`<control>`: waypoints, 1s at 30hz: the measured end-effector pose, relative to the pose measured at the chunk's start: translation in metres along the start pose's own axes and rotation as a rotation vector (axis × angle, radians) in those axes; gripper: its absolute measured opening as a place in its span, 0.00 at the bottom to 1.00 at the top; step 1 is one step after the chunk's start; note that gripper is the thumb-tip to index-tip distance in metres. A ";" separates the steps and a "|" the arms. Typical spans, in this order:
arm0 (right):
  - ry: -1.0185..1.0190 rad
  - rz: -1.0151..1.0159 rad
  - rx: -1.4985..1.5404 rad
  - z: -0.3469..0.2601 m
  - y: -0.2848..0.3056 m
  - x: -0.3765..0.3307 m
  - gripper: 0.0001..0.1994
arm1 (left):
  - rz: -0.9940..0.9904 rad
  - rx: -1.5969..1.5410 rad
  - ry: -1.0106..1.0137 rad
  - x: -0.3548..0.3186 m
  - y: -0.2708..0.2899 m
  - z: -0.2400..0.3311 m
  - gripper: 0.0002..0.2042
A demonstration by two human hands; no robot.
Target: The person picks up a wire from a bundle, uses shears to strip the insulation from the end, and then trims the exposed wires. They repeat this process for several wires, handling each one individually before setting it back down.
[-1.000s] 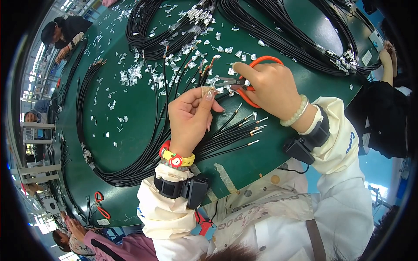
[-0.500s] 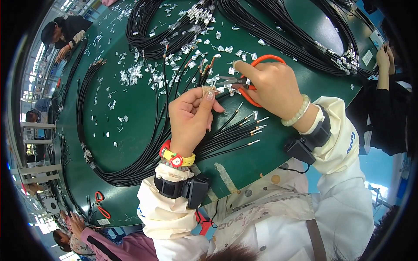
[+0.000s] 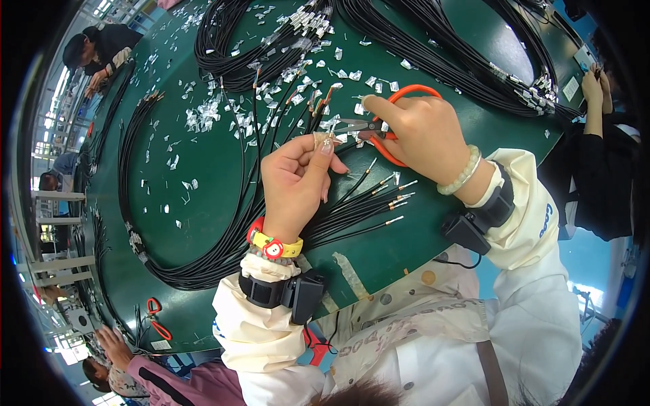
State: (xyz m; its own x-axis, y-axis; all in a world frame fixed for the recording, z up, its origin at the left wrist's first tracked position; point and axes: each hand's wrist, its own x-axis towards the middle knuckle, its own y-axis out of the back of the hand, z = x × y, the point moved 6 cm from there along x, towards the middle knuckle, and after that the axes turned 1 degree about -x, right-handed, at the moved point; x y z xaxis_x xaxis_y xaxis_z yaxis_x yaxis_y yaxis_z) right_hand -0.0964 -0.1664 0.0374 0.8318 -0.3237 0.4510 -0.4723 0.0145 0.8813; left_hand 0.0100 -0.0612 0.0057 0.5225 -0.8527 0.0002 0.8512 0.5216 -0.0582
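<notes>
Between thumb and forefinger, my left hand (image 3: 295, 177) pinches the end of a black cable, a short stripped tip standing up from the fingers. My right hand (image 3: 431, 134) is closed around orange-handled scissors (image 3: 418, 88), whose dark blades point left. The blades are slightly parted, their tips right beside the pinched cable end; whether they touch it I cannot tell. Below and right of my left hand fans a bunch of black cables (image 3: 338, 220) with bare metallic ends. More cable ends with coloured inner wires (image 3: 321, 107) lie just beyond the fingers.
Small foil scraps (image 3: 204, 116) litter the green table (image 3: 203, 227). Coiled black cable bundles (image 3: 447, 64) lie along the far side. A second orange-handled pair of scissors (image 3: 157, 318) rests near the left front edge. Co-workers' hands (image 3: 114, 348) are at the lower left and far right.
My hands and the scissors have barely moved. At the lower left, a co-worker's hand has shifted slightly.
</notes>
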 end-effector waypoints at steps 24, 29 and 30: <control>-0.065 -0.005 0.260 -0.003 -0.002 0.007 0.13 | -0.086 -0.021 0.077 0.001 0.006 -0.006 0.10; -0.204 0.022 0.997 0.001 -0.019 0.015 0.11 | -0.242 -0.102 0.160 -0.003 0.002 -0.009 0.10; -0.227 0.020 1.181 0.001 -0.022 0.016 0.11 | -0.282 -0.119 0.185 -0.004 0.000 -0.010 0.10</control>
State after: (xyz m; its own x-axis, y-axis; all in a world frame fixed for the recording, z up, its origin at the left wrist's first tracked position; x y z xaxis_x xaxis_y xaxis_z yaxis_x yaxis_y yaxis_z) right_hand -0.0728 -0.1726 0.0250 0.8068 -0.4944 0.3235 -0.5591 -0.8158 0.1477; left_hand 0.0075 -0.0581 -0.0044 0.2408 -0.9593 -0.1476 0.9431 0.2672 -0.1978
